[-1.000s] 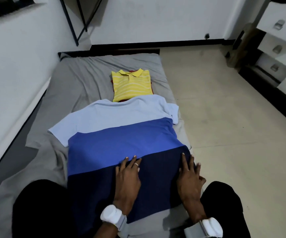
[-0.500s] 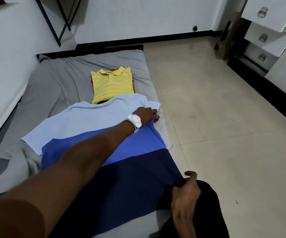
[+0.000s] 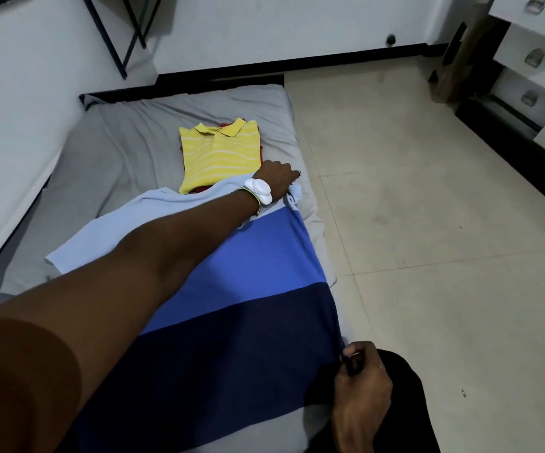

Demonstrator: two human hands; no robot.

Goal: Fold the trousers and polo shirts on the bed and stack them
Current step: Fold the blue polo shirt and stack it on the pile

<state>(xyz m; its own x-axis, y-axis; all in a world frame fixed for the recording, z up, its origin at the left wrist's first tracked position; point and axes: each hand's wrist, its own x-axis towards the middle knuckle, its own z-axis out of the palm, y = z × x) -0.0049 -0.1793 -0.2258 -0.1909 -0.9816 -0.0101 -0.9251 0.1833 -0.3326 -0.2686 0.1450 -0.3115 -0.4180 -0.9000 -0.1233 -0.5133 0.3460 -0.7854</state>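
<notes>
A blue polo shirt (image 3: 248, 276) with light, mid and navy bands lies back side up across the grey bed (image 3: 127, 148). My left hand (image 3: 277, 179) reaches far over it and grips the right sleeve at the shoulder, bunching it. My right hand (image 3: 361, 380) pinches the navy hem at the shirt's near right corner. Beyond the shirt lies a folded yellow striped polo (image 3: 220, 152) on top of a red garment (image 3: 199, 190), of which only edges show.
A white wall runs along the left of the bed. Tiled floor (image 3: 428, 223) lies to the right. White drawers (image 3: 532, 57) stand at the far right. A black metal frame (image 3: 124, 34) leans at the far wall. My dark-clad knee is under my right hand.
Both hands left the flat navy band. My left hand reached to the right sleeve and now bunches it inward; my right hand took hold of the hem corner.
</notes>
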